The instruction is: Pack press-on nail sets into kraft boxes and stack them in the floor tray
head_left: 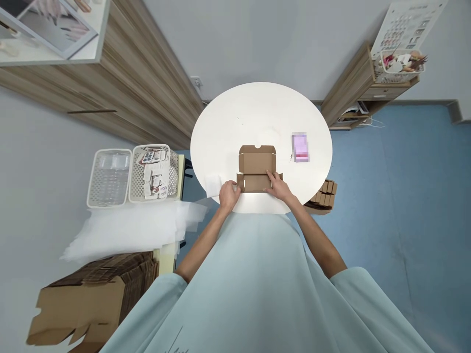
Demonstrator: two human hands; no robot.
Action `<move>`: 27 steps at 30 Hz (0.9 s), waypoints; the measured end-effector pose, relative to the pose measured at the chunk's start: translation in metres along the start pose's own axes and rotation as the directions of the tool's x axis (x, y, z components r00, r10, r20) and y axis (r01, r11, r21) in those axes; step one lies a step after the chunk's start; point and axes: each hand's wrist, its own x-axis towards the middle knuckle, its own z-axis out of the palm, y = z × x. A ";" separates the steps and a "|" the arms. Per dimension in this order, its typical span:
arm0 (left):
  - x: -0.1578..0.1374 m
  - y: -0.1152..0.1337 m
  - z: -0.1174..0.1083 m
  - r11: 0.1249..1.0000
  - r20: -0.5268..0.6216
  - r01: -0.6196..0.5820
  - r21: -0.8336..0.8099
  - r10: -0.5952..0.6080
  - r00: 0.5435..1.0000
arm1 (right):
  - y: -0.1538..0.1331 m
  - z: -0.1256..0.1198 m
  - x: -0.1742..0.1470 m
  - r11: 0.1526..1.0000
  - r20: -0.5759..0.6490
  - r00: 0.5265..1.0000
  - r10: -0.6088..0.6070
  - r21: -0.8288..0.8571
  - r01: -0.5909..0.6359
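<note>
A brown cardboard mailer box (258, 163) lies partly folded near the front edge of the white round table (224, 122). Its notched lid panel spreads away from me, and its side flaps stand up at left and right. My left hand (228, 196) is closed at the left flap, thumb and fingers on the cardboard. On the other side, my right hand (278, 187) grips the right flap, with fingertips reaching over the crease and inside the base. A white, thin packing sheet or pouch (212, 186) lies beside my left hand.
Right of the box lies a purple packet (300, 147), blurred out. At left are white baskets (109, 198), a pile of white foam sheets (128, 228) and stacked flat cardboard (84, 304). Several small folded boxes (324, 195) sit low beyond the table's right edge.
</note>
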 end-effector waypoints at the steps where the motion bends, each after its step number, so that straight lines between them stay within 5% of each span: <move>1: -0.001 0.004 -0.001 1.000 0.028 0.004 -0.030 -0.003 1.000 | 0.000 0.000 0.000 1.000 -0.003 1.000 -0.001 0.002 0.001; 7: -0.002 0.027 0.001 0.989 0.120 0.005 -0.148 0.012 0.993 | 0.000 0.000 0.000 1.000 0.007 1.000 0.005 0.010 -0.005; 20: 0.011 0.033 -0.003 0.985 0.220 0.074 0.156 -0.108 0.969 | -0.002 -0.007 0.004 1.000 0.058 0.998 0.000 0.016 -0.001; 23: 0.010 0.039 0.000 0.974 0.213 0.037 0.222 -0.085 0.973 | -0.002 -0.005 -0.003 0.998 -0.020 1.000 -0.022 0.064 0.024; 27: 0.011 0.047 0.004 0.959 0.200 0.011 0.282 -0.070 0.977 | 0.008 -0.003 -0.024 0.979 -0.316 0.944 0.091 0.202 -0.027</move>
